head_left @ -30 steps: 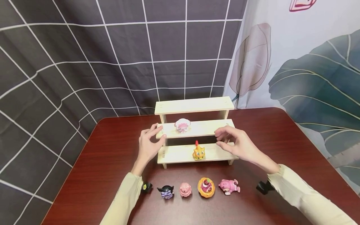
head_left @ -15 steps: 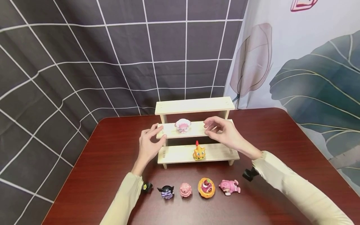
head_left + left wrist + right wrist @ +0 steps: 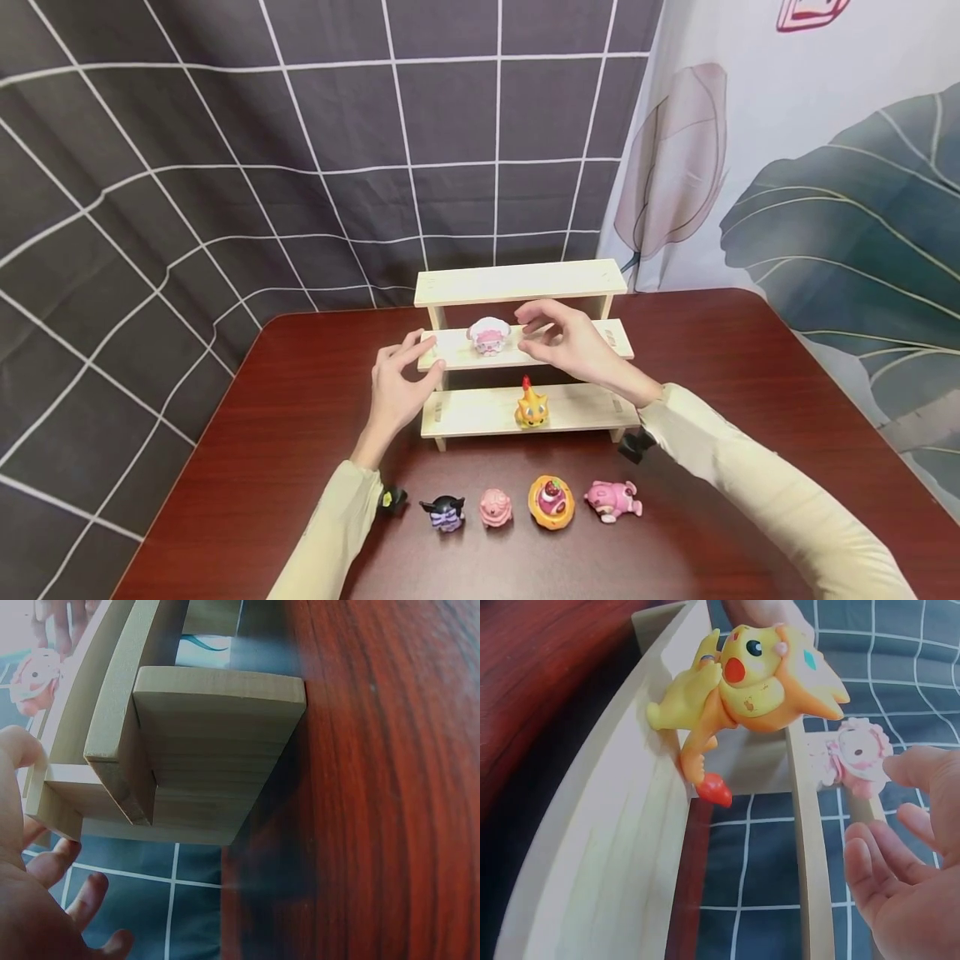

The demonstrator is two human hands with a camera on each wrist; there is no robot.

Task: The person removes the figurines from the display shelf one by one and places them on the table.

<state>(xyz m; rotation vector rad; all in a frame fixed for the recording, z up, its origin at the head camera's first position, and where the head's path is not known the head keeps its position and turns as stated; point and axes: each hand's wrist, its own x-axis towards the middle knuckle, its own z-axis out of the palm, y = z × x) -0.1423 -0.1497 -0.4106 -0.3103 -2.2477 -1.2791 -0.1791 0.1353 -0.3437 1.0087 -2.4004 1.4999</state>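
Observation:
A three-tier wooden display stand (image 3: pixel 517 283) stands on the table. My left hand (image 3: pixel 397 385) grips the left end of its middle tier, thumb at the front edge and fingers at the end in the left wrist view. On that tier sits a white-and-pink toy figure (image 3: pixel 489 337). Just right of the figure is my right hand (image 3: pixel 573 340), its fingers loosely bent with nothing between them. The right wrist view shows the thumb overlapping the figure's edge. A yellow-and-orange figure (image 3: pixel 754 682) with a red tail tip occupies the bottom tier.
In front of the stand, a row of toys lies on the red-brown table (image 3: pixel 300 433): a black-and-purple figure (image 3: pixel 446 512), a pink one (image 3: pixel 495 507), an orange tart-shaped toy (image 3: pixel 551 502) and a pink bear-like figure (image 3: pixel 613 500). A gridded dark curtain (image 3: pixel 315 200) hangs behind.
My right hand has moved left along the middle tier, from its right end to beside the white-and-pink figure. The left hand keeps its place at the stand's left end.

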